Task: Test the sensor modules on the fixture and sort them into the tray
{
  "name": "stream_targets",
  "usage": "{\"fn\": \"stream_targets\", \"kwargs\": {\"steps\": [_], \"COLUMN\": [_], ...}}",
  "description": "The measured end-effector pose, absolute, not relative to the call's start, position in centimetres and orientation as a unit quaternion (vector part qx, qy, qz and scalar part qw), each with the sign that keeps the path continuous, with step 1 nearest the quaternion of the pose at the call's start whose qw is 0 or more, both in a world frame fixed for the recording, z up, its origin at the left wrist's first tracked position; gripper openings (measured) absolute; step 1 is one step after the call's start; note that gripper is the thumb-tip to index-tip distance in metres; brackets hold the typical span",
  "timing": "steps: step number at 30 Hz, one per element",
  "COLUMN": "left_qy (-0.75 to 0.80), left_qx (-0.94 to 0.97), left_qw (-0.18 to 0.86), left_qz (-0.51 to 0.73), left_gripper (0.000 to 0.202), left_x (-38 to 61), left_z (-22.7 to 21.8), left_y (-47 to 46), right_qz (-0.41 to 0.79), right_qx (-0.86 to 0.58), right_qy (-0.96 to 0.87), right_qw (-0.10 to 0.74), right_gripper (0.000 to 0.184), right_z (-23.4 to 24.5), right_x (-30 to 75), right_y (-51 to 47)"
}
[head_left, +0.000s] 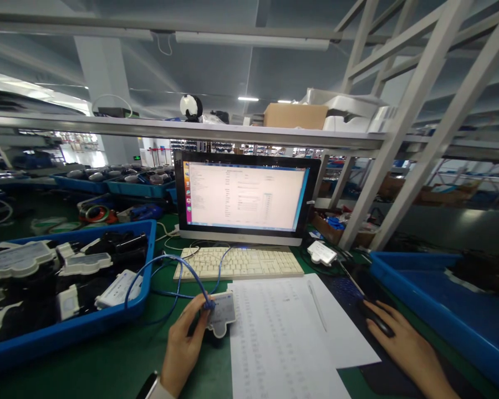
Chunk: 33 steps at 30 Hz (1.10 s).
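Note:
My left hand (pixel 187 338) pinches the end of a blue cable (pixel 193 271) where it meets a small white device (pixel 222 313) with a grey label. The device is held just above the green table, by the left edge of some printed sheets (pixel 283 332). On the right, my right hand (pixel 403 343) rests around a black computer mouse (pixel 380 323) on a dark mat. A pen (pixel 317 305) lies across the paper. Behind, a white keyboard (pixel 241 262) stands before a lit monitor (pixel 245 197); the text on its screen is too small to read.
At left, a blue bin (pixel 108 324) holds several white devices and black parts. Another blue bin (pixel 444 310) stands at right. A white labelled unit (pixel 322 253) lies by the monitor among cables. Overhead runs a shelf (pixel 233 131) with a cardboard box (pixel 295 116).

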State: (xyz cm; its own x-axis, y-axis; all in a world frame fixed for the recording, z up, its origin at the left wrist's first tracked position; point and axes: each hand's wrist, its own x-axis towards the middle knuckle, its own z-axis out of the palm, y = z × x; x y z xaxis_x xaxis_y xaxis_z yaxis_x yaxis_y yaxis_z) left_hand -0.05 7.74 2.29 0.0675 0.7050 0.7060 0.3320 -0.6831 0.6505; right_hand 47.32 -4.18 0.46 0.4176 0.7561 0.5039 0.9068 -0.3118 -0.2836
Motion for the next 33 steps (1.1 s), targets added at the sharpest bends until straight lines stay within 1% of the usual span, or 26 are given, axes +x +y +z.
{"fn": "stream_targets", "kwargs": {"steps": [8, 12, 22, 27, 33], "left_qy": [0.363, 0.358, 0.367, 0.374, 0.366], "left_qx": [0.715, 0.715, 0.702, 0.696, 0.7], "left_qw": [0.149, 0.148, 0.173, 0.19, 0.194], "left_qz": [0.579, 0.582, 0.586, 0.583, 0.582], "left_gripper": [0.025, 0.024, 0.023, 0.024, 0.024], "left_x": [0.05, 0.11, 0.15, 0.14, 0.11], "left_z": [2.47, 2.48, 2.47, 2.28, 2.39], "left_y": [7.64, 7.6, 7.58, 7.61, 7.58], "right_qz": [-0.136, -0.127, -0.133, -0.147, -0.145], "right_qx": [-0.789, -0.792, -0.79, -0.781, -0.786], "right_qy": [-0.535, -0.533, -0.529, -0.534, -0.537], "right_qw": [0.271, 0.27, 0.279, 0.287, 0.269], "right_gripper": [0.047, 0.05, 0.055, 0.052, 0.051], "right_z": [0.11, -0.03, -0.15, -0.13, -0.07], "right_x": [47.93, 48.13, 47.99, 47.91, 47.98], "right_y": [-4.3, -4.25, -4.07, -4.19, -4.07]}}
